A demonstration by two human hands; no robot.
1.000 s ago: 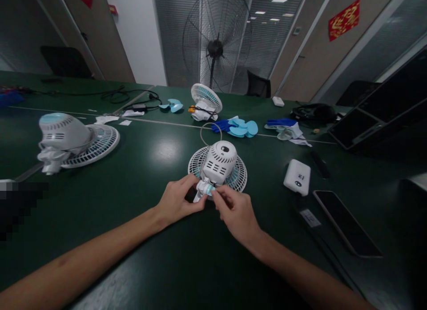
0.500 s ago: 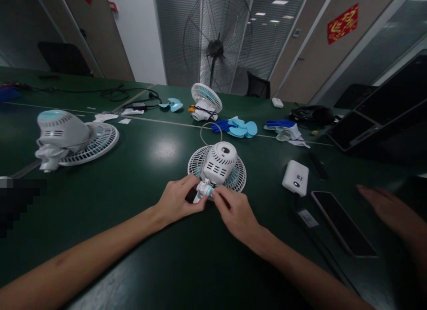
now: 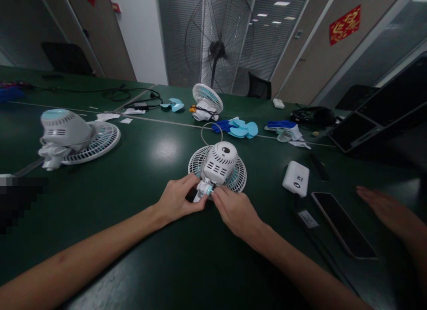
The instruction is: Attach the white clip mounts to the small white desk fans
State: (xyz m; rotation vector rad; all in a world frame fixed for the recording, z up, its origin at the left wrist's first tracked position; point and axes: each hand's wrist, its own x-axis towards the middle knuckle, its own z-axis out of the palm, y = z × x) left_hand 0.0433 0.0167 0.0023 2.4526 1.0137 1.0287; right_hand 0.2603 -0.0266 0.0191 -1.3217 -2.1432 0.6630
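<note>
A small white fan (image 3: 220,161) lies grille-down on the dark green table, its vented motor housing upward. At its near end is a white clip bracket with a light-blue knob (image 3: 209,190). My left hand (image 3: 180,195) grips the bracket from the left, thumb in front and fingers behind. From the right, my right hand (image 3: 235,208) pinches at the knob's end with thumb and forefinger. A thin pale cable (image 3: 211,123) loops up behind the fan.
A second fan (image 3: 66,130) lies at left, a third (image 3: 207,101) at the back. Light-blue fan blades (image 3: 243,128) and blue gloves (image 3: 282,124) lie behind. At right are a white power bank (image 3: 296,178), a phone (image 3: 343,225) and another person's hand (image 3: 383,207).
The view has shifted very slightly. My right hand's fingers have turned a little at the knob, and my left hand keeps its hold on the bracket.
</note>
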